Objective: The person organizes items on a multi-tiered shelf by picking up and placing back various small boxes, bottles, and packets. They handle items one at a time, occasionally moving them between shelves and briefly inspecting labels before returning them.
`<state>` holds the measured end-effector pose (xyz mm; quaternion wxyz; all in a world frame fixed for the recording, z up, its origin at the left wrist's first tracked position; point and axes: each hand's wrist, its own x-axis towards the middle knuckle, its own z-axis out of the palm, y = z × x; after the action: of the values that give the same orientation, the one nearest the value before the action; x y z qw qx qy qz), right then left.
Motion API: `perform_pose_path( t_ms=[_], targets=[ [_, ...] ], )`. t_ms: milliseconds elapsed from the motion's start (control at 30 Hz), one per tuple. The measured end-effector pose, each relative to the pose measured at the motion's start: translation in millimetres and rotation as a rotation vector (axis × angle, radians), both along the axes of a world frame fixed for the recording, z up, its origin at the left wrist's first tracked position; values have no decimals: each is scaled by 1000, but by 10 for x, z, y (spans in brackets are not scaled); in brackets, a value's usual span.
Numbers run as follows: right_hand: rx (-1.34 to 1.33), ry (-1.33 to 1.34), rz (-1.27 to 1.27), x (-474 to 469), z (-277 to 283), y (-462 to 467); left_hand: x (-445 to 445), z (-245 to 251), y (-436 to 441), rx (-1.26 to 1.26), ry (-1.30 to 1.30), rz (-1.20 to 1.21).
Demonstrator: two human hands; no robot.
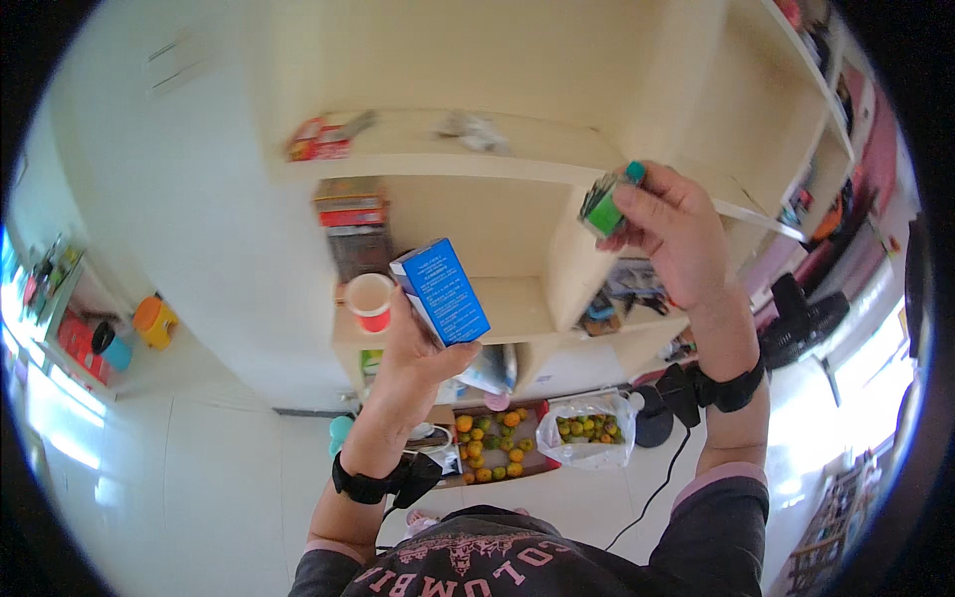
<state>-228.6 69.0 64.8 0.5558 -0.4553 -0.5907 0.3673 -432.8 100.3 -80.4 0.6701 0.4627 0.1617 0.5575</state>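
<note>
My left hand (414,351) grips a blue and white cardboard box (448,295) that bears small white print. It is held in front of a cubby of the cream shelf unit (477,166). Raised to the right, my right hand (671,224) pinches a small green bottle or packet with a teal cap (606,213); blur hides its exact kind. Just left of the blue box stands a red and white paper cup (370,298) on the shelf. Behind the cup, several stacked boxes (354,224) fill the cubby's left side.
Red packets (321,140) and a crumpled pale item (474,133) lie on the upper shelf. On the floor are a carton of orange and green citrus fruit (492,444) and a plastic bag of fruit (589,429). A black fan (802,317) and a yellow stool (154,322) stand at the sides.
</note>
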Motion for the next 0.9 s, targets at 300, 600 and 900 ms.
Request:
perform_pose_path(
  t_ms=[300, 600, 900],
  targets=[
    [-84, 0, 51, 2112, -378, -1030, 2018, 5, -655, 25, 59, -141],
    [180, -21, -601, 4769, -263, -1331, 3719, 24, -1026, -191, -91, -524],
    [296, -105, -1052, 7142, 50, -922, 4798, -33, -964, -88, -66, -387]
  ],
)
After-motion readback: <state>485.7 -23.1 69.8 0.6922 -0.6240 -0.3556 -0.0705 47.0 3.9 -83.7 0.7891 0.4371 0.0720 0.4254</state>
